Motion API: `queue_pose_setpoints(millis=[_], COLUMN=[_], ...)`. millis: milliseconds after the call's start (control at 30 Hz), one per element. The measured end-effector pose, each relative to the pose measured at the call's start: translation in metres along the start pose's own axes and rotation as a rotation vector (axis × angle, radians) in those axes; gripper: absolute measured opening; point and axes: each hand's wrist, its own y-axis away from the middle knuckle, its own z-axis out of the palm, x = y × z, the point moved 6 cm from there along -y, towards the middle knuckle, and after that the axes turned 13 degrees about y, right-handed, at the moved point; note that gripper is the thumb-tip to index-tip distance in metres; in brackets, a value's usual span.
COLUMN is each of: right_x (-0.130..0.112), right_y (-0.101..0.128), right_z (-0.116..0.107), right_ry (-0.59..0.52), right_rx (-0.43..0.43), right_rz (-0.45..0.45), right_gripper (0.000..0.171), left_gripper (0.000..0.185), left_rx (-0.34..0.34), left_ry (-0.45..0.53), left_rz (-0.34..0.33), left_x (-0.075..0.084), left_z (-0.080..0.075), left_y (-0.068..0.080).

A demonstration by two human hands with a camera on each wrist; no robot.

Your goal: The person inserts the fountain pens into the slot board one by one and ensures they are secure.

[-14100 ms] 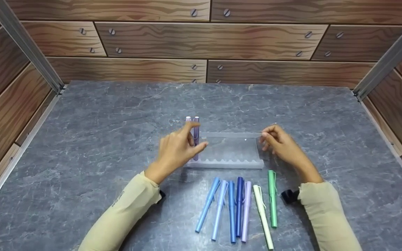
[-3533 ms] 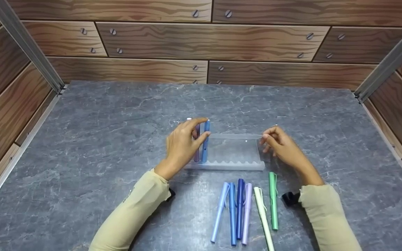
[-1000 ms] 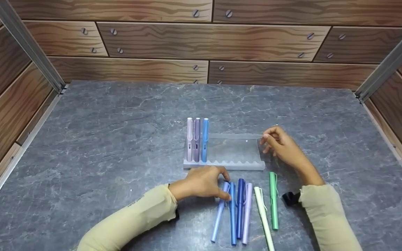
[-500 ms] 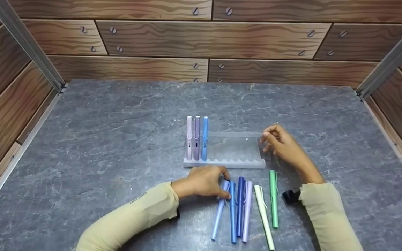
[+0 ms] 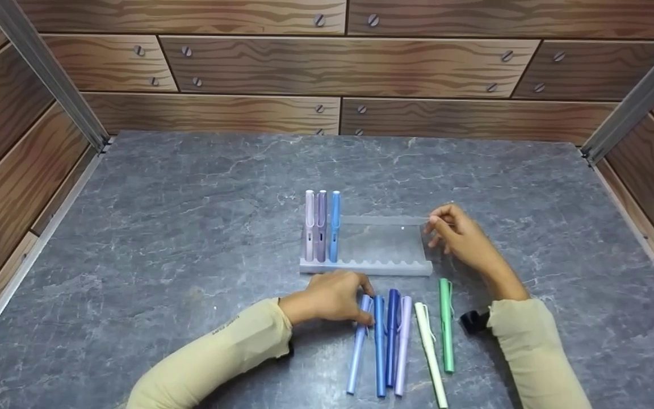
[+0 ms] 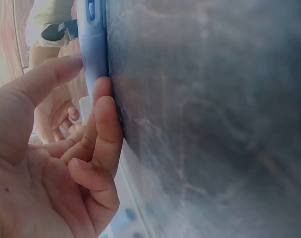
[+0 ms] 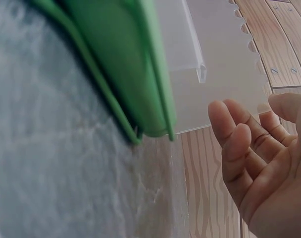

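My left hand (image 5: 332, 296) pinches the cap end of a light periwinkle-blue pen (image 5: 356, 358) lying on the table; the left wrist view shows thumb and fingertips on either side of this pen (image 6: 93, 64). Behind it stands a clear plastic pen rack (image 5: 384, 241) with a notched front ledge. Three capped pens lean upright at its left end: pale lilac (image 5: 309, 241), purple (image 5: 321, 241) and blue (image 5: 335, 241). My right hand (image 5: 457, 238) is at the rack's upper right corner, thumb and index pinching the edge, other fingers loosely bent.
Right of the held pen lie a blue pen (image 5: 380, 346), a dark blue pen (image 5: 392, 335), a lilac pen (image 5: 403, 346), a pale green pen (image 5: 431, 358) and a green pen (image 5: 446, 329). Wood-patterned walls (image 5: 259, 62) enclose the grey marbled table (image 5: 191, 187).
Earlier, my left hand set the blue pen into the rack beside the purple one. Then it came down to the periwinkle pen, which has shifted slightly. The right hand has stayed put.
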Motion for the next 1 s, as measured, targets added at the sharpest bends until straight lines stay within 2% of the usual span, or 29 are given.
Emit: queue_pose_setpoints(millis=[533,800,1000], right_x=[0.0022,0.0002,0.0001], right_y=[-0.0001,0.0007,0.0002], right_z=[-0.0004,-0.0016,-0.0009], right_ry=[0.027,0.014,0.016], right_rx=[-0.002,-0.012,-0.004], right_rz=[0.020,0.008,0.006], right_gripper=[0.033,0.034,0.033], left_gripper=[0.034,0.039,0.035], left_rx=[0.004,-0.005,0.005], left_ry=[-0.020,-0.042,-0.054], left_rz=[0.006,-0.005,0.003], left_x=[-0.0010,-0.0005,-0.0003], left_z=[-0.0046,-0.0027,-0.0011], left_y=[0.0030,0.0026,0.0010])
